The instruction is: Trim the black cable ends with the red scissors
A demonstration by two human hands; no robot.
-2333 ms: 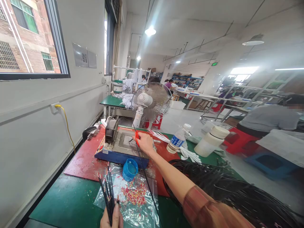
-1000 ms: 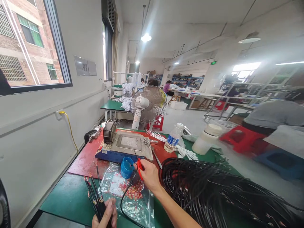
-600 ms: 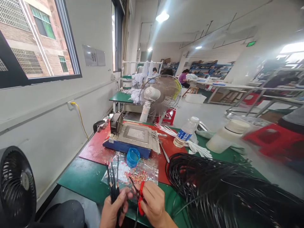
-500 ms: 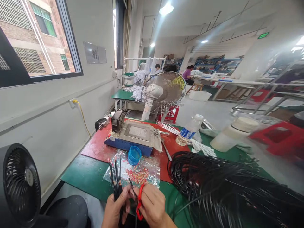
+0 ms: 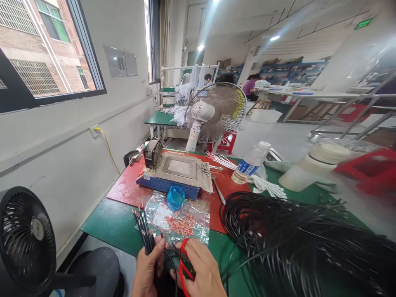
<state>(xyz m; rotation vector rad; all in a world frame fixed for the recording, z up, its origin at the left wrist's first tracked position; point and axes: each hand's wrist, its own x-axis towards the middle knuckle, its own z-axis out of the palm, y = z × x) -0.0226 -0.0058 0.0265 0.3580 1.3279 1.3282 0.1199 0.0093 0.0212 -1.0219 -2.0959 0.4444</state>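
Note:
My left hand point(image 5: 147, 264) is closed around a bundle of black cables point(image 5: 144, 229), whose stripped ends with reddish wire tips point up and away. One black cable point(image 5: 169, 259) stands apart from the bundle, its upper end by my left thumb and its length curving down between my hands. Red-handled pliers point(image 5: 183, 264) are in my right hand point(image 5: 201, 264), their dark jaws pointing left towards that cable. The handles look spread; whether the jaws touch the cable is unclear. Beyond my hands lies a clear plastic bag point(image 5: 201, 225) with small red and yellow pieces point(image 5: 182, 225) on it.
A blue cup point(image 5: 175, 199) stands before a blue-sided heating plate point(image 5: 168, 185) with a small fan point(image 5: 153, 153). To the right lie a large black cable coil point(image 5: 272, 231), a water bottle point(image 5: 250, 163) and white wires point(image 5: 269, 185). A black fan point(image 5: 27, 235) stands left.
The red-handled pliers have spread wider, and their jaws now show between my hands. The cable bundle has shifted left and tilted. The single cable now bows downward. The camera view has shifted slightly.

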